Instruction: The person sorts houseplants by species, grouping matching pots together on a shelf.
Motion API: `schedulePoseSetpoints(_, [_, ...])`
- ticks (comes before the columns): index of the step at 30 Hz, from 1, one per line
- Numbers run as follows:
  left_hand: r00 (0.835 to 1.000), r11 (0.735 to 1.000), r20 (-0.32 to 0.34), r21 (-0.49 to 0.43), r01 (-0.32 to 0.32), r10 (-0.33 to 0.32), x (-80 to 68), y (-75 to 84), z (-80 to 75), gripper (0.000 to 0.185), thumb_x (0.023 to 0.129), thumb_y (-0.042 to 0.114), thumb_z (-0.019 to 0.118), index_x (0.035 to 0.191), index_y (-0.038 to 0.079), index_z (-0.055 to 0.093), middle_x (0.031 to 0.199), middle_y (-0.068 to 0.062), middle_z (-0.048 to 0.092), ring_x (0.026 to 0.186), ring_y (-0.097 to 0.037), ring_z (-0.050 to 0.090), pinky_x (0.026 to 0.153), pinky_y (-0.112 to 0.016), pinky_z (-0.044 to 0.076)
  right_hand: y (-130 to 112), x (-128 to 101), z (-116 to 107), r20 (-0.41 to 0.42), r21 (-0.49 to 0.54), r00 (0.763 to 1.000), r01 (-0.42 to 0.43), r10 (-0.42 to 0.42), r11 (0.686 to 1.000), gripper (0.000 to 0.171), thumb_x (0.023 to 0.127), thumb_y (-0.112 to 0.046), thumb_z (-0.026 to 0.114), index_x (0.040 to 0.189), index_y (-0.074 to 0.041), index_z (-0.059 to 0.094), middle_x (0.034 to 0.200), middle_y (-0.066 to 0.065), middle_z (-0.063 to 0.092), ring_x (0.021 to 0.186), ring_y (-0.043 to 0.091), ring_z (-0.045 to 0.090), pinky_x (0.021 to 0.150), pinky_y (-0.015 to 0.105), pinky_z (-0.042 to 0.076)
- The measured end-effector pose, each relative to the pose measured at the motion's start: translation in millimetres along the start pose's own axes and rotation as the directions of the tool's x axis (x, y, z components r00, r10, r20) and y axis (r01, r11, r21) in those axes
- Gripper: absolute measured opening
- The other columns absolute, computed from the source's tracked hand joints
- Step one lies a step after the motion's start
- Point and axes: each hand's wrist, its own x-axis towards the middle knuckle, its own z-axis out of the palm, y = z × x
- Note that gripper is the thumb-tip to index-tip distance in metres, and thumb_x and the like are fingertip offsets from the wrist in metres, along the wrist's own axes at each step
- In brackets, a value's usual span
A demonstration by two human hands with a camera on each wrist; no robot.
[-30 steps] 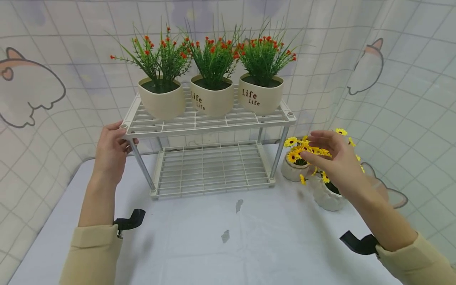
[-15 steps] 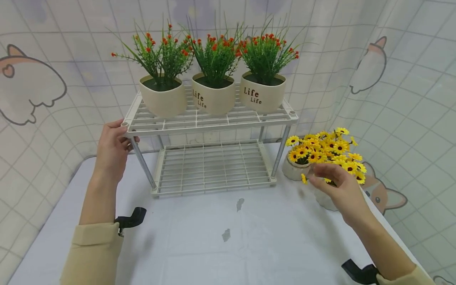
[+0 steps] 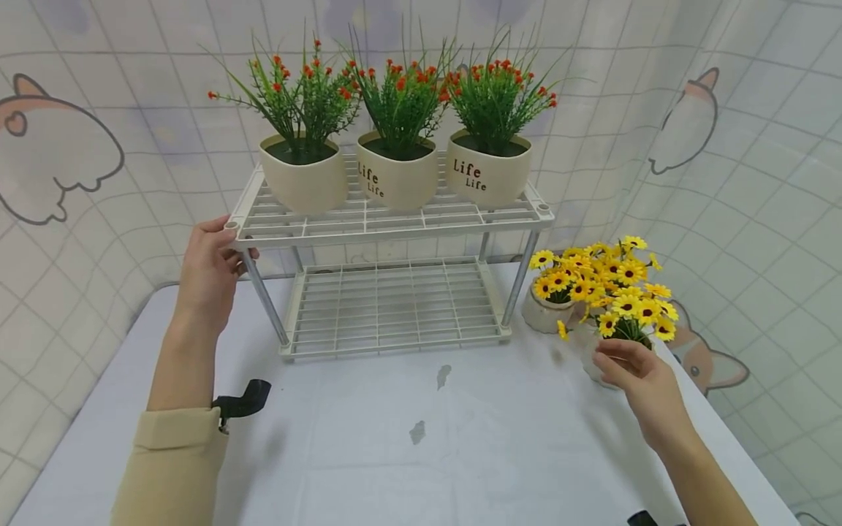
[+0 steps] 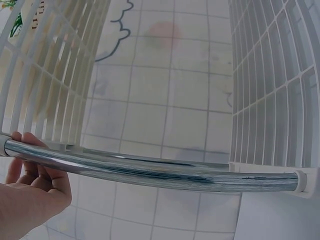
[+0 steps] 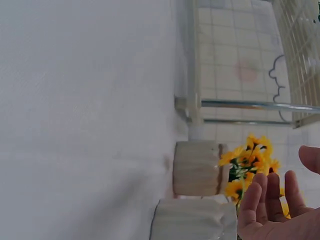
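Observation:
My left hand [image 3: 207,277] grips the near left corner of a white two-tier wire shelf rack [image 3: 388,235]. In the left wrist view its fingers are curled at the upper end of the metal post [image 4: 150,172]. My right hand [image 3: 651,391] holds nothing; its fingers are loosely bent, with the thumb apart from them. It hovers in front of a white pot [image 5: 190,222] of yellow flowers [image 3: 628,305], hiding part of that pot in the head view. A second white pot [image 3: 547,314] of yellow flowers stands beside it, close to the rack's right post.
Three cream pots, left [image 3: 305,183], middle [image 3: 401,179] and right [image 3: 493,175], with red-flowered plants stand in a row on the top tier. The rack's lower tier [image 3: 395,307] sits on a white-covered table [image 3: 368,438]. A tile-patterned curtain [image 3: 164,109] hangs behind.
My right hand has come down and toward me, from over the yellow flowers to in front of the nearer pot. My left hand has stayed at the rack's corner. The view has shifted slightly.

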Motion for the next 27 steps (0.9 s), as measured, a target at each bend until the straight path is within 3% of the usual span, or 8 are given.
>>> schedulePoseSetpoints(9, [1.0,1.0,-0.001,-0.001,0.0,0.0,0.7,-0.2,-0.8,0.029,0.107,0.026,0.047,0.134,0.017,0.042,0.12,-0.006,0.055,0.092,-0.018,0.05,0.085,-0.026,0.036,28,5,-15,0.004,0.012,0.988,-0.153,0.152,0.988,0.052,0.105,-0.034,0.06,0.135,0.008,0.05,0.093,-0.012,0.071,0.085,0.004,0.065,0.073,0.027,0.055])
schedulePoseSetpoints(13, [1.0,1.0,-0.002,0.0,0.006,-0.006,0.5,-1.0,-1.5,0.03,0.107,0.027,0.047,0.134,0.017,0.042,0.12,-0.006,0.055,0.092,-0.018,0.05,0.085,-0.026,0.037,34,7,-19,-0.052,-0.034,0.971,-0.235,0.233,0.971,0.055,0.103,-0.04,0.061,0.133,0.005,0.049,0.093,-0.013,0.068,0.084,0.005,0.062,0.073,0.026,0.054])
schedulePoseSetpoints(18, [1.0,1.0,-0.002,-0.001,0.003,-0.003,-0.3,-1.2,-1.8,0.029,0.107,0.027,0.047,0.134,0.018,0.042,0.119,-0.005,0.055,0.092,-0.018,0.05,0.085,-0.026,0.037,39,9,-22,-0.157,-0.039,0.931,-0.339,0.33,0.94,0.063,0.099,-0.044,0.067,0.131,0.003,0.042,0.108,0.0,0.053,0.093,0.014,0.051,0.073,0.022,0.051])
schedulePoseSetpoints(22, [1.0,1.0,0.001,0.0,-0.007,0.007,-0.4,-0.7,-1.2,0.029,0.107,0.027,0.047,0.134,0.018,0.042,0.118,-0.006,0.055,0.091,-0.018,0.05,0.085,-0.026,0.036,44,15,-24,-0.197,-0.04,0.909,-0.38,0.366,0.924,0.085,0.096,-0.046,0.069,0.147,0.008,0.027,0.131,0.021,0.04,0.112,0.028,0.045,0.073,0.02,0.048])
schedulePoseSetpoints(27, [1.0,1.0,0.0,0.001,-0.009,0.009,-0.7,-0.1,-0.6,0.029,0.107,0.027,0.047,0.134,0.018,0.042,0.118,-0.007,0.055,0.091,-0.017,0.051,0.085,-0.026,0.037,50,22,-22,-0.169,-0.039,0.916,-0.374,0.363,0.926,0.101,0.097,-0.041,0.07,0.16,0.004,0.004,0.159,0.031,0.02,0.141,0.043,0.029,0.098,0.04,0.044])
